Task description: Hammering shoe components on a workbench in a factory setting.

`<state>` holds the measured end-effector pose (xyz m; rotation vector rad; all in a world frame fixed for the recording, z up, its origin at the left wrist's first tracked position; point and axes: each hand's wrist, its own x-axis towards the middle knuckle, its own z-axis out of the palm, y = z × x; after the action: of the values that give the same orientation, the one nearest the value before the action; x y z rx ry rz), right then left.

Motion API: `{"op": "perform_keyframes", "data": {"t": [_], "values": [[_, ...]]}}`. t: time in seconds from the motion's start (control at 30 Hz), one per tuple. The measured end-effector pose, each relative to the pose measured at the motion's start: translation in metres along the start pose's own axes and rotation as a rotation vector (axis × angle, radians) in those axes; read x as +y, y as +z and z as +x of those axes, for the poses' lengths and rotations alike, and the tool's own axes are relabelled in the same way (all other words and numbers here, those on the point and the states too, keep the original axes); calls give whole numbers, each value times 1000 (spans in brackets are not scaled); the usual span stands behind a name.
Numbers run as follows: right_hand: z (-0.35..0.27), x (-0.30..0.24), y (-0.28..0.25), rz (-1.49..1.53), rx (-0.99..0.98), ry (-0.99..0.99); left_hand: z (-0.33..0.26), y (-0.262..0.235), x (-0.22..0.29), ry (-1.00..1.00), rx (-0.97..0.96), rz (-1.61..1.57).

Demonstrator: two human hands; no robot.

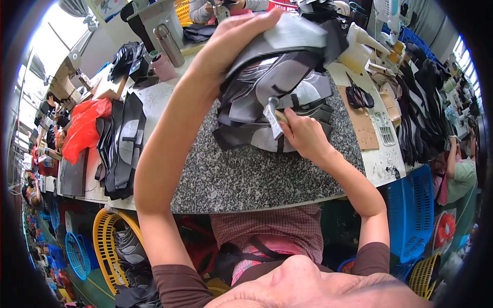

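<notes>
My right hand (309, 134) is closed round the handle of a hammer (273, 119), its metal head pointing left and down over the pile. Under the hammer lies a pile of grey-and-black shoe-upper pieces (257, 95) on a speckled granite slab (226, 179). My left arm reaches across to the far side of the pile. There my left hand (244, 31) grips a grey upper piece (295, 36), raised and blurred by motion. Part of the left fingers is hidden behind that piece.
More black pieces (123, 143) and a red plastic bag (87, 126) lie at left. A steel thermos (168, 45) stands beyond. To the right are scissors (358, 95), cardboard (359, 123) and a white jug (359, 49). A yellow basket (102, 246) and blue crate (411, 210) flank me. Another person sits opposite.
</notes>
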<state>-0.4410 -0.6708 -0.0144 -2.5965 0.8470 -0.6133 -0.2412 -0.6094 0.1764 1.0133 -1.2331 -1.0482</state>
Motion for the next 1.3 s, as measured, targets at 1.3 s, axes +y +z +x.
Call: {"op": "perform_keyframes", "data": {"t": [1.3], "values": [[-202,38,-70,888,-247,671,-137,82,-208,-140,-232,750]]}}
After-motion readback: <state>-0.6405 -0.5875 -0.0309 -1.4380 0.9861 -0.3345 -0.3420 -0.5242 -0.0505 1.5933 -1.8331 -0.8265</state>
